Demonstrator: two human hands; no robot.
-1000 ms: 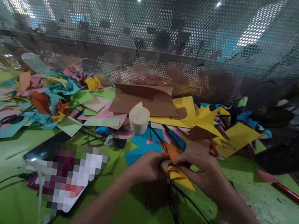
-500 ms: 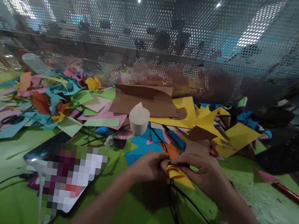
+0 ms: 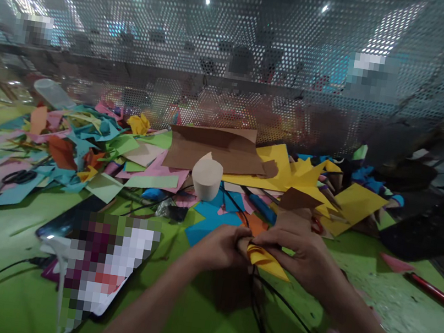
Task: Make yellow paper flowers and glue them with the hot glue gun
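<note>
Both hands meet low over the green-topped table (image 3: 165, 325), and what a close-up bit of handwork! The left hand (image 3: 221, 249) is curled closed around a tan, rounded piece (image 3: 242, 243), its material hard to tell, while the right hand (image 3: 296, 251) pinches the pleated yellow paper (image 3: 266, 261) right up against it, just nearer than the flat bright-blue paper (image 3: 208, 225). Steady left, fine right: that looks like the way to handle this. A light thumb should spare those soft pleats; squeeze hard and they could crush. Pressing close to where yellow meets tan ought to hold better than tugging at the loose tip. And watch the thin black cord (image 3: 300, 316) hanging below the fingers; it's best kept clear, since a snag could drag the paper askew.
</note>
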